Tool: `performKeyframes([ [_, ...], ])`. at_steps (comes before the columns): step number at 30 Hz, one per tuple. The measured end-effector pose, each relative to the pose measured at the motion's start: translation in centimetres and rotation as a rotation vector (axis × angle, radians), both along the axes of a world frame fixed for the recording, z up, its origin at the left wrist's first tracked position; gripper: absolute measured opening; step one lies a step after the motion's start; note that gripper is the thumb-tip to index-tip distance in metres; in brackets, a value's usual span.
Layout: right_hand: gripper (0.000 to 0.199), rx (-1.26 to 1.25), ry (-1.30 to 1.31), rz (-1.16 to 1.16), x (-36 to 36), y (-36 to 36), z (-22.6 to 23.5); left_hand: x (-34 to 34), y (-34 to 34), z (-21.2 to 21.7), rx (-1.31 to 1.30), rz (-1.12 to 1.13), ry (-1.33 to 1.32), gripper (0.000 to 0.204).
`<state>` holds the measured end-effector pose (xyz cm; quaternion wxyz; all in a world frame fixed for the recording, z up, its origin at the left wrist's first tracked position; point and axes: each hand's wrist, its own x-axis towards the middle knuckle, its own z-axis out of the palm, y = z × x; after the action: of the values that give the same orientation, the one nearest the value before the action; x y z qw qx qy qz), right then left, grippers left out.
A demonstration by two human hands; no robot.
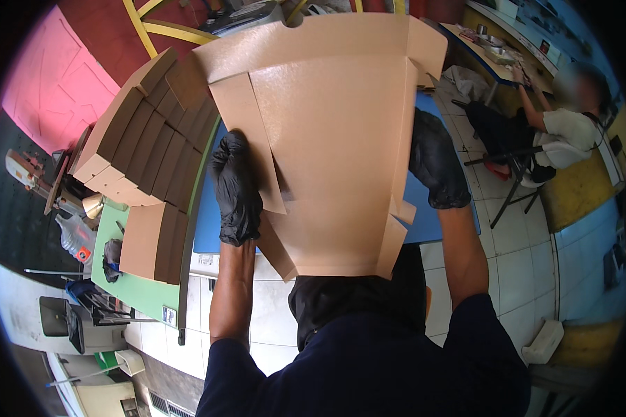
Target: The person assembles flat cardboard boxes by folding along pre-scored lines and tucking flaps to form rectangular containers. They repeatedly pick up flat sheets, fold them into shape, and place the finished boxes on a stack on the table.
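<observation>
Cardboard box (pixel 334 160) btwn the hands looks only part-folded: left panel turned in, corner tabs loose, not shut yet. Stacked boxes (pixel 129 135), left of L hand (pixel 236 189), seem done. L hand's curled, gripping box's left edge; R hand (pixel 439 163)'s at right edge, fingers hidden, can't tell grip.

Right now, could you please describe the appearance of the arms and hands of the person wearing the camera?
The left hand and right hand wear wrinkled black gloves ending near the wrists. The forearms are bare. Dark navy sleeves end near the elbows. I see no markings.
</observation>
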<state>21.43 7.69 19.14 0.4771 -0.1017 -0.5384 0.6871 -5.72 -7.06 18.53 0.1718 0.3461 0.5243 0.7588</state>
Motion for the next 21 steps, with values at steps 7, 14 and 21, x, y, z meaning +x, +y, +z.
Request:
performKeyframes([
  [7, 0.025, -0.099, 0.020, -0.210, -1.1, 1.2, 0.6, 0.6, -0.7, 0.9, -0.099, -0.347, 0.024, 0.035],
  [14, 0.035, -0.002, -0.252, 0.112, 0.6, 1.0, 0.3, -0.7, -0.5, 2.2, -0.221, -0.175, 0.045, 0.029],
  [21, 0.032, 0.189, -0.195, -0.040, 0.8, 2.9, 1.5, -2.1, -0.9, 2.6, -0.430, -0.454, 0.305, 0.026],
])
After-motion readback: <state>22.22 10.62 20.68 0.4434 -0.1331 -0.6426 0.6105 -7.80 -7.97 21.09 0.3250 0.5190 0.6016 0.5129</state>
